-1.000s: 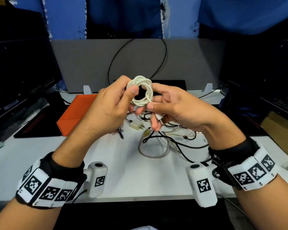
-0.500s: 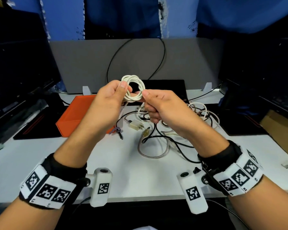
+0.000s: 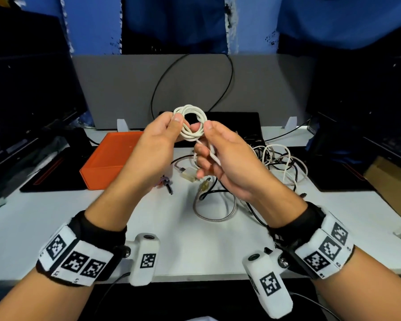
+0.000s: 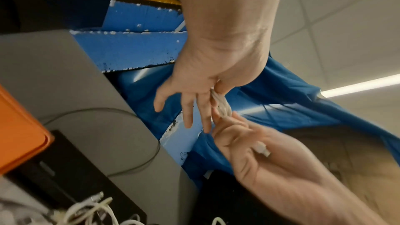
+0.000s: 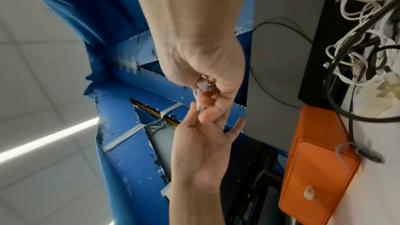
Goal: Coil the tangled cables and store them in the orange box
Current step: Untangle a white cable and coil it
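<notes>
I'm looking down on a white desk (image 3: 83, 218) backed by a grey partition (image 3: 116, 89). Above its middle I hold the white cable coil (image 3: 190, 122) in the air. My left hand (image 3: 155, 144) pinches the coil's left side under the thumb, other fingers fairly straight. My right hand (image 3: 227, 158) pinches the right side, fingers curled around the loose tail and its plug. Below, right of centre, lies the tangled cable pile (image 3: 264, 167). The orange box (image 3: 109, 158) sits far left of it.
</notes>
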`<state>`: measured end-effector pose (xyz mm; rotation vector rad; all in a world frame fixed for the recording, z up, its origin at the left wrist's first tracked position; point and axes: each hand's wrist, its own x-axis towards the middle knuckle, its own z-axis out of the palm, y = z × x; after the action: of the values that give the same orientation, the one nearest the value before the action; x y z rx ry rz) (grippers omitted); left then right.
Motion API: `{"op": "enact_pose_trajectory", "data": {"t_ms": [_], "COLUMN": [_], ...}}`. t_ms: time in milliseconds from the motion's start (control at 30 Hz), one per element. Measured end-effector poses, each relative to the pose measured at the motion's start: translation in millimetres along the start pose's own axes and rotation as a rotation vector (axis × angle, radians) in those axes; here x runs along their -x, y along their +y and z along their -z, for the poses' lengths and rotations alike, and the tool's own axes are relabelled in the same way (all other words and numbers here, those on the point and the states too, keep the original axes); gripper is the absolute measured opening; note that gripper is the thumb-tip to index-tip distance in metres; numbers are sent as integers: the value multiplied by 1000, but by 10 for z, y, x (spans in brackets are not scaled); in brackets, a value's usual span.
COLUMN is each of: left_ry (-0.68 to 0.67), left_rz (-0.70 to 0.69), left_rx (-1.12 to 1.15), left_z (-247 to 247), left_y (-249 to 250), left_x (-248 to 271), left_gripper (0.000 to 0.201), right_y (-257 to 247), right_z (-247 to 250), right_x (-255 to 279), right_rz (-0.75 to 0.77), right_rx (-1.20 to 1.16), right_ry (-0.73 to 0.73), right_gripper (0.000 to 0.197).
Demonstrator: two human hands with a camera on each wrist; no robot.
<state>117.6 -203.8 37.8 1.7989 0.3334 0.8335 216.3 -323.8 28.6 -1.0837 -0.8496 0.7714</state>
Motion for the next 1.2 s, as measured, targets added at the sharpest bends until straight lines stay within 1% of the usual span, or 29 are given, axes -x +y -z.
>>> {"op": "enact_pose_trajectory", "data": {"t_ms": [67,100,167,233,300,333,400,433,467,533,567,600,700,767,833,967,1133,1200], "left_ry": [135,186,244,269,264,260,269,285,308,333,335,333,349,367,374,349,346,263], "left_rz": [-47,-61,-65,-87,-159,-200,-267,-284,-287,-265,-238,-191,14,100,133,128,167,191], "left_rx": [-106,-116,-55,61,122,132,122,111,102,136,191,264,498,589,626,716,753,689], "left_z": [-59,-94,-165,-218,-243,-245,-232,-216,-194,-141,-122,-107,-95,-97,-105,-115,-102,-72], "left_y": [1,4,4,1,20,44,91,102,113,108,106,108,112,106,104,84,76,73], "left_x": [11,31,73,107,145,162,182,177,169,146,135,124,100,96,102,110,84,48], "left_gripper": [43,38,31,28,32,34,27,28,33,44,47,49,53,55,56,55,60,59], "right_y": [28,46,64,64,68,77,106,123,137,157,160,166,205,238,256,261,254,264], "right_z": [-24,-45,-90,-137,-203,-246,-329,-361,-387,-413,-418,-421,-428,-422,-416,-384,-348,-321], "right_x": [0,0,16,45,85,109,159,180,196,215,224,230,242,235,222,184,168,141], "right_rz": [-10,-19,-24,-10,-11,-19,-43,-54,-63,-70,-66,-59,-32,-9,-5,-1,-24,-8], "right_rx": [30,46,81,105,108,104,92,88,89,111,130,157,274,340,349,333,389,401], "right_ry": [-9,-19,-25,-24,-33,-38,-52,-68,-89,-125,-137,-144,-131,-114,-109,-90,-136,-121], "right_gripper": [29,29,27,28,30,29,27,27,30,37,38,37,35,35,35,34,33,33]}}
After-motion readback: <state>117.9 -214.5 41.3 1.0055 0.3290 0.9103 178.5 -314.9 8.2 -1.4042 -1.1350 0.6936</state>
